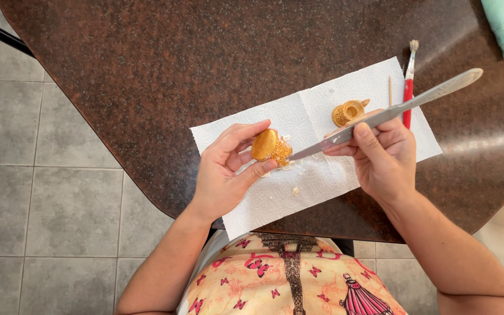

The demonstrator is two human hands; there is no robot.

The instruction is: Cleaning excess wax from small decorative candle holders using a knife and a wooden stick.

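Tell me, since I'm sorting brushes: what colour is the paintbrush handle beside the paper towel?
Red, on the thin bristle-tipped paintbrush; head view.

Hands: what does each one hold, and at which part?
The left hand pinches a small gold piece by its sides. The right hand grips a knife near the blade's base.

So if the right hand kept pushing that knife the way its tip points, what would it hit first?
Most likely the small gold piece pinched in the left hand. The right hand aims the knife tip straight at its edge, seemingly touching already, though depth is unclear.
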